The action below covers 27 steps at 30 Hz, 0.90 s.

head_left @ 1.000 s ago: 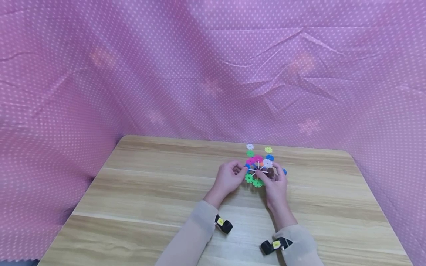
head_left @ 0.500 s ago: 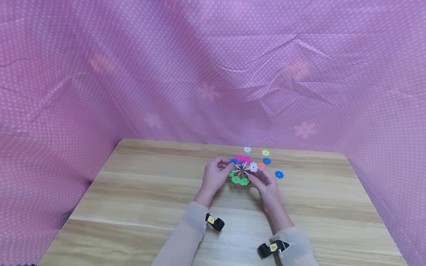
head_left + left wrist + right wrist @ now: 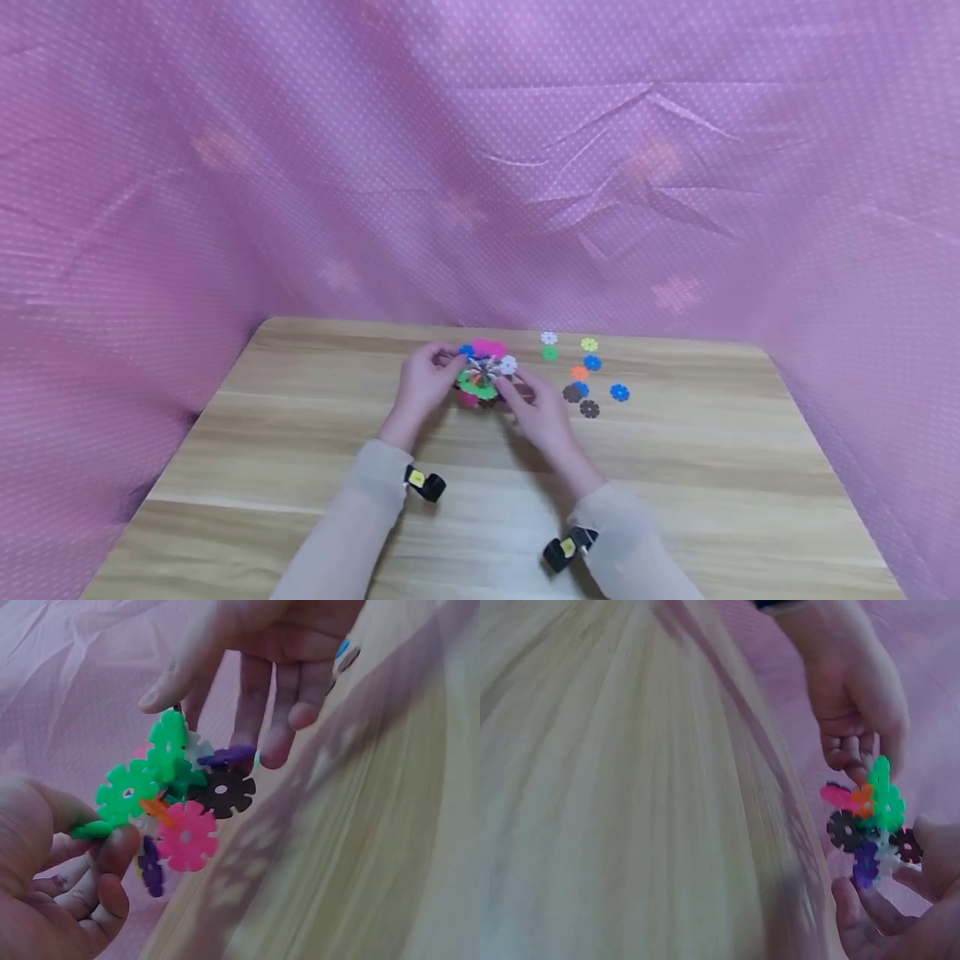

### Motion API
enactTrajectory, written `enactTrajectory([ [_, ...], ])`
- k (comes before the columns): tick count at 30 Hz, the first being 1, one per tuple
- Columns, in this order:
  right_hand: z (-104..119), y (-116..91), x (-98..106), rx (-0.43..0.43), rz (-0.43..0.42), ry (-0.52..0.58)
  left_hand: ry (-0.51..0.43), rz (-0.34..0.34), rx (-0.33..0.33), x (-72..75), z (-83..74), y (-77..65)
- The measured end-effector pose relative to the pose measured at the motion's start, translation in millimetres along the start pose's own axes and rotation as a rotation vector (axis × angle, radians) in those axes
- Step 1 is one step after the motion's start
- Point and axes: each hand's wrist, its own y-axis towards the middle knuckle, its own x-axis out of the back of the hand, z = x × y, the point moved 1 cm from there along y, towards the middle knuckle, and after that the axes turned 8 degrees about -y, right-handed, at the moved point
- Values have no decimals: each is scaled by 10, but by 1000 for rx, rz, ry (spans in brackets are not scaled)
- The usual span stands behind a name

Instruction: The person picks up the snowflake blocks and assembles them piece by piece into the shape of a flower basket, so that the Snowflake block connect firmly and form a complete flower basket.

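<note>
A cluster of interlocked, flower-shaped plastic discs (image 3: 478, 390) is held between both hands above the table. Green, pink, orange, purple, white and dark brown discs show on it. My left hand (image 3: 423, 385) pinches a green disc (image 3: 94, 829) on the cluster's left side between thumb and fingers. At the opposite side, my right hand (image 3: 542, 412) holds the cluster with its thumb in front and the other fingers behind and under it. In the right wrist view a purple disc (image 3: 865, 864) sits just above those fingers. Part of the right grip is hidden by the discs.
Several loose discs lie to the right of the hands, among them a yellow disc (image 3: 588, 343), an orange disc (image 3: 579, 373) and a brown disc (image 3: 589, 409). The wooden table (image 3: 300, 400) ends at a pink dotted cloth (image 3: 420, 208) behind it.
Both hands have moved left together, carrying the disc cluster away from the loose discs. Brown, blue and orange loose discs that were hidden or partly covered now show on the table.
</note>
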Motion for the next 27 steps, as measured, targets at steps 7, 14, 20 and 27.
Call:
enactTrajectory([
  [7,189,237,-413,186,8,-179,75,-60,42,427,134,37],
  [14,193,353,-688,217,87,-202,117,-106,106,611,293,-19],
  [20,242,359,-813,191,104,-143,126,-142,146,652,362,-45],
  [27,279,382,-905,187,120,-127,130,-163,193,730,386,-20],
])
